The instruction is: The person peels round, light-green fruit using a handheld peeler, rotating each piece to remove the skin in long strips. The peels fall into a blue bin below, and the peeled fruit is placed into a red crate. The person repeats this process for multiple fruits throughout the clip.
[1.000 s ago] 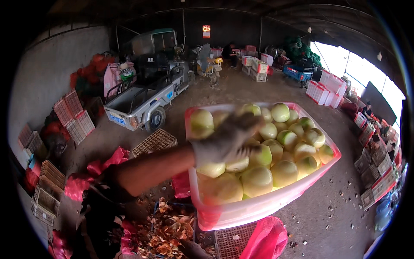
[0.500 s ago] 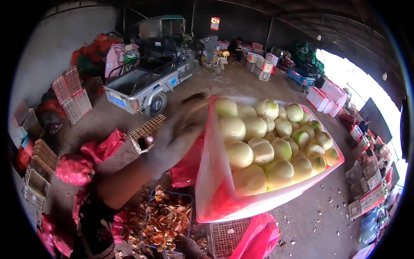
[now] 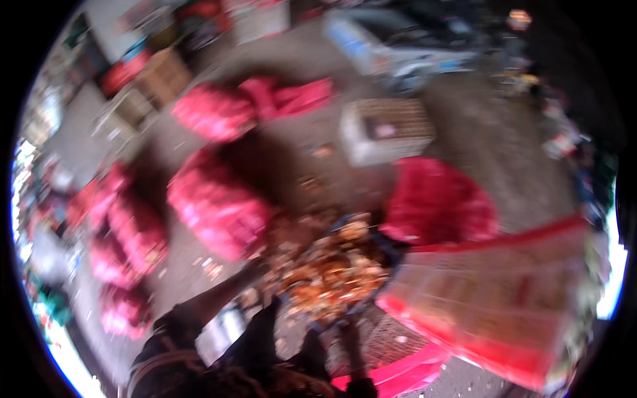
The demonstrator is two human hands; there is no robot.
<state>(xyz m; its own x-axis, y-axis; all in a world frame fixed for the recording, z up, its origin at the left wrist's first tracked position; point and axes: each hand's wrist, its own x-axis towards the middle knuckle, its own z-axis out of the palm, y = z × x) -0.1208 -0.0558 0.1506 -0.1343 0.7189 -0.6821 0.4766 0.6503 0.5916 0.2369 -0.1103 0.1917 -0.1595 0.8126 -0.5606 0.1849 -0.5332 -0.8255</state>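
Observation:
A crate heaped with orange-brown onion skins (image 3: 335, 275) sits in front of me, its dark rim partly buried. My left hand (image 3: 259, 267) is low at the left of the heap, beside a full red mesh sack (image 3: 219, 205); blur smears its fingers. My right hand (image 3: 348, 330) hangs at the crate's near edge. Its fingers are blurred too, so a grip on the rim cannot be made out. To the right stands a white-and-red box (image 3: 491, 298), with pale green peeled onions (image 3: 585, 285) just showing at its far side. Neither hand touches this box.
A crumpled red mesh sack (image 3: 441, 202) lies behind the skins. Beyond it is a pale lattice crate (image 3: 388, 132). More filled red sacks (image 3: 136, 225) rest at the left. A cargo tricycle (image 3: 398, 46) is parked at the back. Pink sacking (image 3: 411, 375) covers a crate (image 3: 391, 338) near me.
The view has swung left and down. My left hand has left the onion box's corner and dropped beside the skins. The box now appears farther right, mostly side-on.

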